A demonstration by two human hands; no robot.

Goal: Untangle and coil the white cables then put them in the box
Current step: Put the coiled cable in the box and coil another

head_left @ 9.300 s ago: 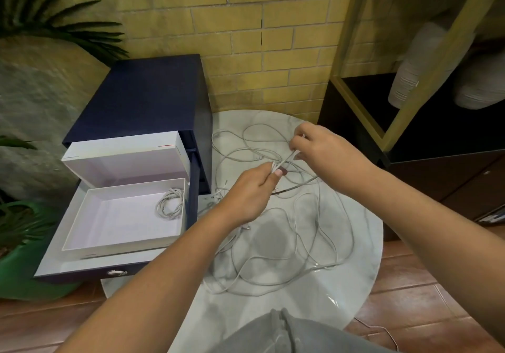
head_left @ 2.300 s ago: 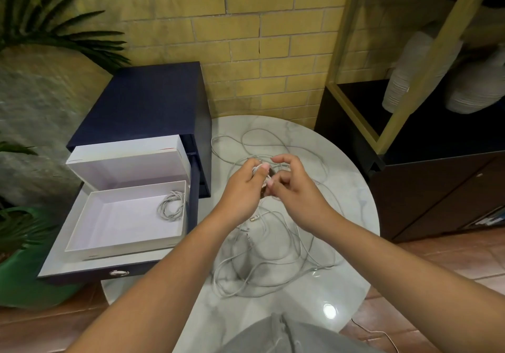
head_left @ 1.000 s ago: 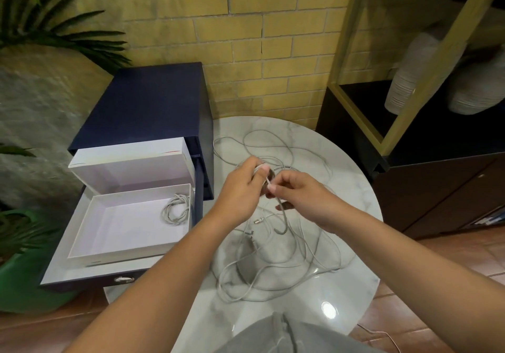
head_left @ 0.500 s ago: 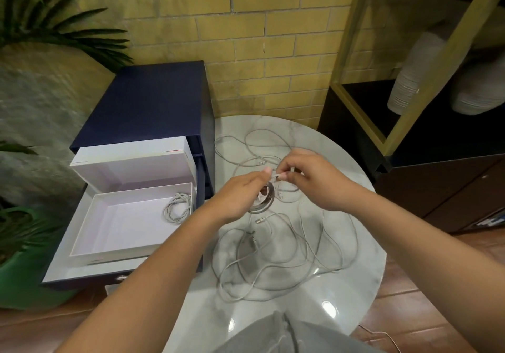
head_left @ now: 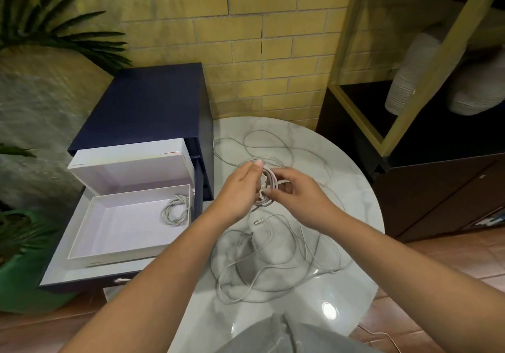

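Observation:
Above the round marble table [head_left: 355, 216], my left hand [head_left: 240, 191] grips a small coil of white cable [head_left: 269, 186]. My right hand [head_left: 297, 197] pinches the free end of that same cable and holds it against the coil. Loose white cables [head_left: 273, 265] lie tangled on the table below and behind my hands. An open white box [head_left: 117, 227] sits on the pulled-out drawer at the left, its lid standing up behind it. One coiled white cable [head_left: 176, 210] lies in the box's right corner.
A dark blue drawer cabinet [head_left: 147, 107] stands left of the table against the yellow brick wall. A dark shelf unit [head_left: 437, 178] with a wooden frame and pale vases is at the right. Green plants fill the far left. My grey-clad knee [head_left: 287, 336] shows at the bottom.
Over the earlier frames my hands gathered one cable from the tangle into a small coil. In the last half second my right hand came back in to the coil with the cable's end.

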